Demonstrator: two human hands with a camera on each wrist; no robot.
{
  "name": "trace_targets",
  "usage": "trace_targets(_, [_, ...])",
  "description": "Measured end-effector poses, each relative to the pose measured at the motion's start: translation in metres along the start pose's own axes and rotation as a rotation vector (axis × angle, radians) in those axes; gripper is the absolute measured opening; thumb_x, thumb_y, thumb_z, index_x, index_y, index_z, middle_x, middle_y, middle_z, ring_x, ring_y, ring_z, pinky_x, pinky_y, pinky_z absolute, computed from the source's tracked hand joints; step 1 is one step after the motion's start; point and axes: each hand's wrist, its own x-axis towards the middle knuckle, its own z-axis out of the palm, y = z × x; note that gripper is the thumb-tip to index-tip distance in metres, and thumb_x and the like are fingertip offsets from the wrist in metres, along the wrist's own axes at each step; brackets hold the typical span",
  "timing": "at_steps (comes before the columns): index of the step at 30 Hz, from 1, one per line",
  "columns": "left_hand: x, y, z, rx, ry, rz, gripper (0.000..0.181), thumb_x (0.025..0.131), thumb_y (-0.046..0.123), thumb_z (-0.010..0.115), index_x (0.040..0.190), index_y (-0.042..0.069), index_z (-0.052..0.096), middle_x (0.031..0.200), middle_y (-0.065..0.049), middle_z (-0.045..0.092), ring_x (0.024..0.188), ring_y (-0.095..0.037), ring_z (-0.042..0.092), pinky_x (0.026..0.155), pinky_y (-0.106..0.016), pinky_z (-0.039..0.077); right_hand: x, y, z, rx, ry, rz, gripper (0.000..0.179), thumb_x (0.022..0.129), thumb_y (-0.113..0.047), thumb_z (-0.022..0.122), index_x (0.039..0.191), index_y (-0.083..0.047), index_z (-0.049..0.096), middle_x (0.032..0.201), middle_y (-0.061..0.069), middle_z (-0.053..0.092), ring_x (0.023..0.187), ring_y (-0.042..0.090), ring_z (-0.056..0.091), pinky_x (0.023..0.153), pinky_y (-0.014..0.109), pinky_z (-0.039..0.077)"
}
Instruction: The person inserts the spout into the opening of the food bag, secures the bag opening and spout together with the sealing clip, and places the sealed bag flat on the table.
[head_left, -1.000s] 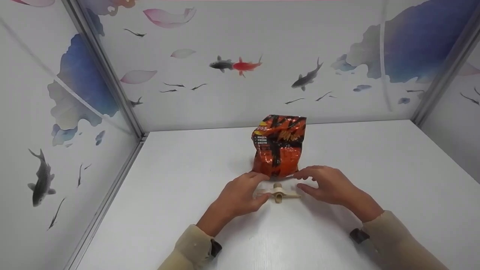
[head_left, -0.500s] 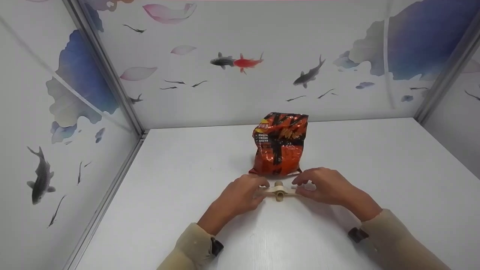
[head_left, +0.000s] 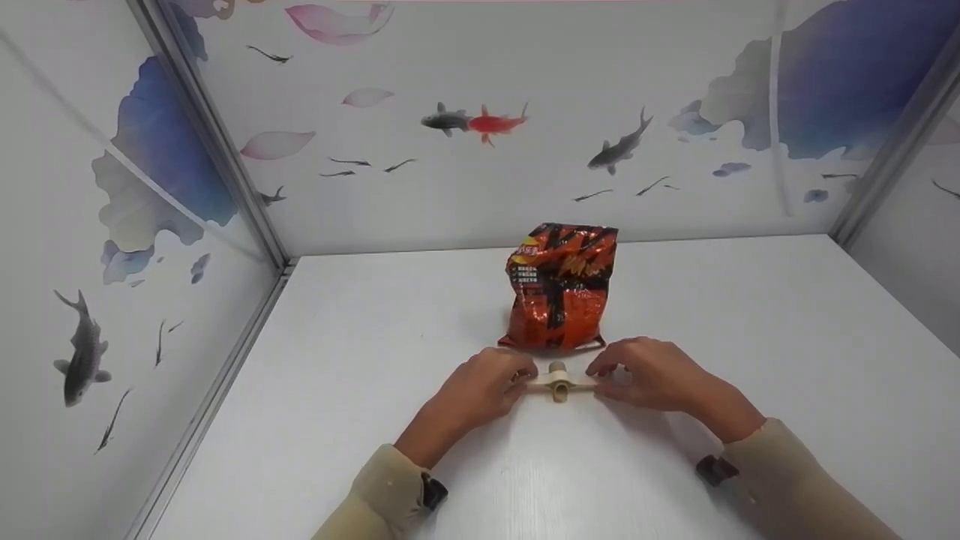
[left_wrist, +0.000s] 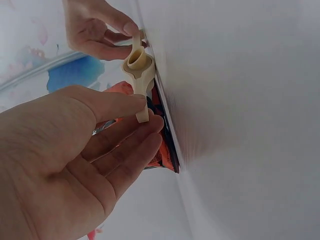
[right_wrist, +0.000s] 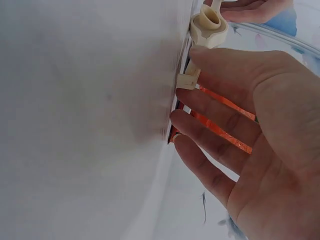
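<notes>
A beige plastic bag clip with a round pouring spout (head_left: 559,390) lies crosswise between the two hands in the head view. My left hand (head_left: 480,386) pinches its left arm between thumb and fingers. The right arm of the clip is pinched by my right hand (head_left: 651,375). In the left wrist view the open mouth of the spout shows on the bag clip (left_wrist: 146,82), with the thumb laid over its near arm. From the right wrist, a squared end of the bag clip (right_wrist: 188,81) sticks out past the thumb. Just behind stands an orange and black snack bag (head_left: 559,300).
The white table (head_left: 375,322) runs up to a back wall (head_left: 480,195) printed with fish and petals. Metal-framed side panels (head_left: 60,247) stand to the left and right. The bag's lower edge is close behind the fingertips.
The right hand has moved in from apart and its thumb and fingers have come together on the clip's right arm. The left fingers have curled onto the left arm. The bag stays standing.
</notes>
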Motion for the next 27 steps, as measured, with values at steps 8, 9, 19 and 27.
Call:
trace_targets(8, [0.0004, 0.0013, -0.0012, -0.019, 0.002, -0.003, 0.020, 0.100, 0.010, 0.078, 0.119, 0.016, 0.081, 0.109, 0.002, 0.081, 0.098, -0.013, 0.070, 0.092, -0.031, 0.063, -0.0010, -0.0005, -0.0007, 0.004, -0.004, 0.003, 0.020, 0.094, -0.018, 0.085, 0.112, -0.025, 0.084, 0.103, -0.013, 0.081, 0.099, 0.013, 0.073, 0.091, 0.046, 0.065])
trace_targets(9, [0.0007, 0.0012, -0.0011, -0.021, 0.003, -0.003, 0.019, 0.100, 0.010, 0.078, 0.118, 0.016, 0.081, 0.108, 0.002, 0.081, 0.098, -0.013, 0.071, 0.092, -0.031, 0.063, -0.0011, -0.0005, -0.0008, 0.007, -0.002, 0.004, 0.020, 0.094, -0.018, 0.084, 0.112, -0.025, 0.084, 0.103, -0.014, 0.081, 0.099, 0.012, 0.073, 0.091, 0.045, 0.065])
trace_targets(19, [0.0036, -0.0005, -0.0031, -0.093, 0.019, 0.001, 0.021, 0.097, 0.004, 0.079, 0.115, 0.014, 0.080, 0.102, 0.001, 0.078, 0.091, -0.013, 0.067, 0.085, -0.024, 0.062, -0.0003, -0.0012, -0.0016, 0.040, 0.012, 0.010, 0.022, 0.097, -0.017, 0.080, 0.117, -0.026, 0.081, 0.109, -0.012, 0.079, 0.099, 0.010, 0.073, 0.088, 0.039, 0.065])
trace_targets(27, [0.0030, -0.0006, -0.0049, -0.170, 0.049, 0.015, 0.019, 0.097, 0.003, 0.077, 0.115, 0.011, 0.078, 0.105, -0.001, 0.078, 0.096, -0.012, 0.069, 0.087, -0.024, 0.063, -0.0019, -0.0002, -0.0063, 0.082, 0.016, 0.049, 0.021, 0.099, -0.020, 0.079, 0.119, -0.028, 0.078, 0.110, -0.013, 0.078, 0.100, 0.010, 0.072, 0.087, 0.037, 0.065])
